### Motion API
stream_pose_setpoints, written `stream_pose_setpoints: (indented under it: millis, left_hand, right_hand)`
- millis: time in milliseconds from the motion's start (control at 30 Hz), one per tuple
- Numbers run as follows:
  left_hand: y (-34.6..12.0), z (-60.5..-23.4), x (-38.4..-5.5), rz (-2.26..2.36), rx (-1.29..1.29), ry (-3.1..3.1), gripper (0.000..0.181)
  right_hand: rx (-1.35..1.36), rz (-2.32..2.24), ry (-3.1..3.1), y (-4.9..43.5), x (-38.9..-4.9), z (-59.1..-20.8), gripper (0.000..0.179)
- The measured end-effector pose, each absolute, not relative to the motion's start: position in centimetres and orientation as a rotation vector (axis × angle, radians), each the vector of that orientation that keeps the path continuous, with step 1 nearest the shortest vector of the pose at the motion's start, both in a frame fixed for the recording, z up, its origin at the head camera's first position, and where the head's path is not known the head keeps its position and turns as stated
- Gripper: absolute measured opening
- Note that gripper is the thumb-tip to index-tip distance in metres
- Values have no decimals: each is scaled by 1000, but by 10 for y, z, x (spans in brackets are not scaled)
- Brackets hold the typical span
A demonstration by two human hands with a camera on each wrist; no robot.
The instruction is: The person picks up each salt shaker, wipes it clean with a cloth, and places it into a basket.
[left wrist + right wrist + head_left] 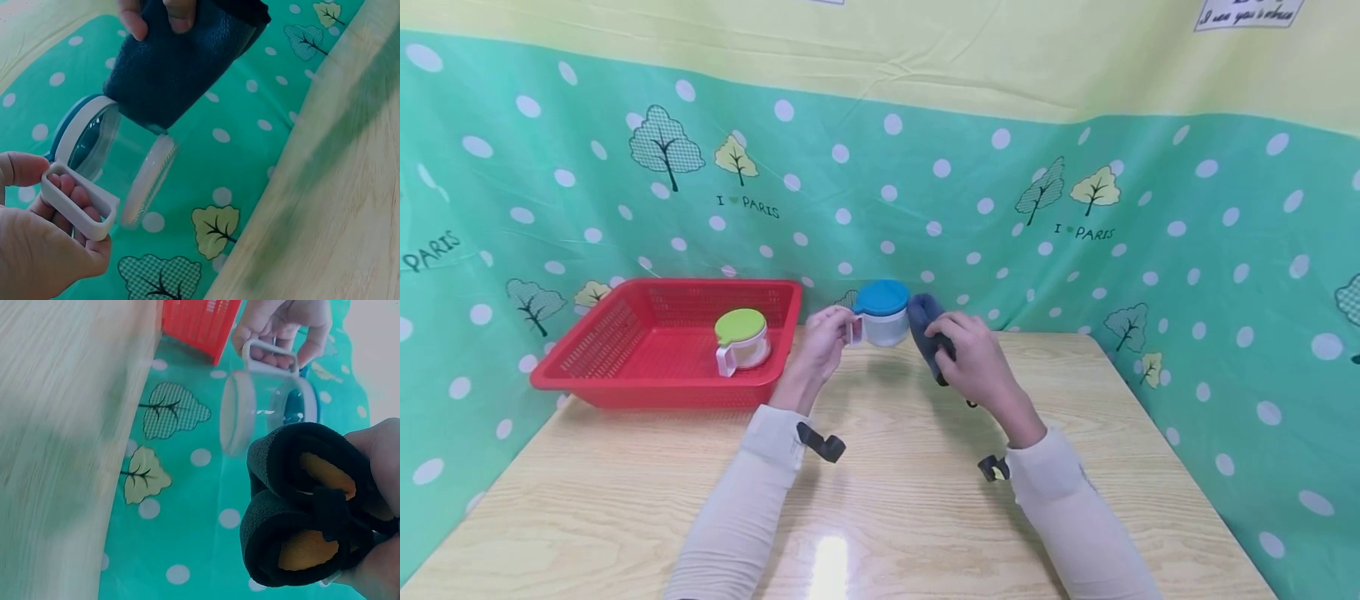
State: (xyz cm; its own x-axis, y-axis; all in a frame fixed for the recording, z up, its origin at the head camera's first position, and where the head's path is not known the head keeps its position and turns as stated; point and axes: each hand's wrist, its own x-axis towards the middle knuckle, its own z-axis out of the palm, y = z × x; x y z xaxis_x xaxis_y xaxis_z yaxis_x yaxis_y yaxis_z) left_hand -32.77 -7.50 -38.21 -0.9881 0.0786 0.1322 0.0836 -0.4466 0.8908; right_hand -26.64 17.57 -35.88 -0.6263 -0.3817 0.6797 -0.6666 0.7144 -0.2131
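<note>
My left hand [825,337] grips the white handle of a clear jar [886,327] with a blue lid, raised over the back of the table. In the left wrist view the jar [122,159] is tipped on its side, fingers looped through the handle. My right hand [973,354] pinches a folded dark blue cloth [925,321], its far side up against the jar's wall. Seen from the right wrist, the cloth [300,506] is rolled in two folds with orange inside and a black strap across.
A red plastic basket [662,392] stands at the back left of the wooden table [880,483]. Inside it sits a similar clear jar [743,342] with a green lid. A green polka-dot curtain [940,208] hangs right behind the table.
</note>
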Motion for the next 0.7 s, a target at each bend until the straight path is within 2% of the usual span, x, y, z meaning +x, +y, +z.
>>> stream_pose_setpoints:
  millis: [467, 700]
  left_hand:
    - [-80, -381, -331, -2695, -290, -1674, 29]
    - [-82, -380, -328, -2738, -409, -1690, 30]
  right_hand:
    - [761, 641, -2316, 171, -264, -361, 24]
    - [711, 660, -2294, 178, -270, -362, 22]
